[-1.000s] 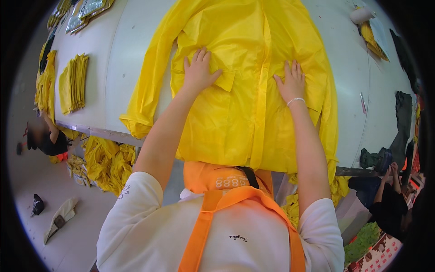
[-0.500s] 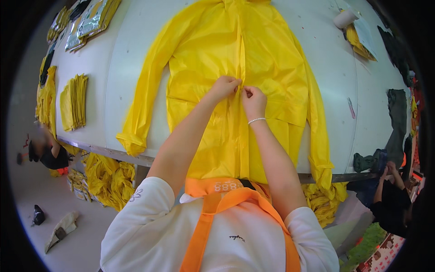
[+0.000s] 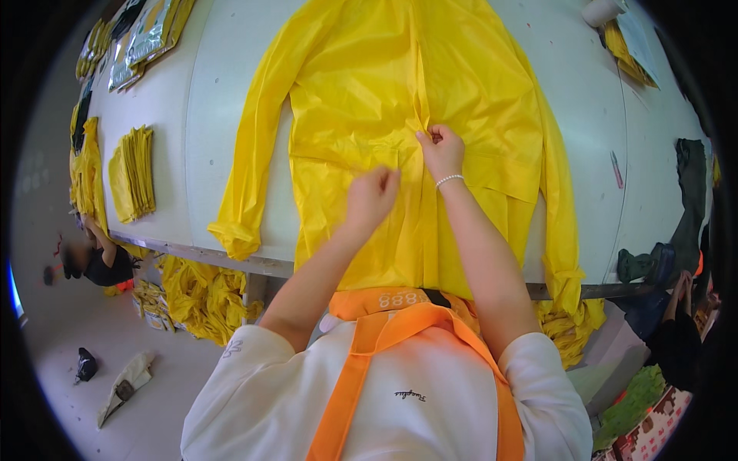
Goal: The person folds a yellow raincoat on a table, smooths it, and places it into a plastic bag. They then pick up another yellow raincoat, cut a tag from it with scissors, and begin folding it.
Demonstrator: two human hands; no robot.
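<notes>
A yellow rain jacket (image 3: 354, 92) lies spread front up before me, its sleeves stretched down on either side. My right hand (image 3: 443, 154), with a beaded bracelet at the wrist, pinches the edge of the front flap near the middle of the jacket. Lower and to the left, my left hand (image 3: 372, 200) hovers over the jacket front. Its fingers are curled in, slightly blurred, and nothing shows in them. The jacket's hem reaches to the table edge by my orange apron.
On the white table (image 3: 223, 92), folded yellow pieces (image 3: 132, 175) lie left, beyond them bagged packs (image 3: 157, 34). A pink-handled tool (image 3: 616, 169) and dark cloth (image 3: 688, 192) lie right. Yellow garments (image 3: 201, 296) are heaped below the edge. Other people work at both sides.
My left hand has let go of the front flap and moved down and left. My right hand still pinches the flap, slightly higher up. The whole view has shifted a little.
</notes>
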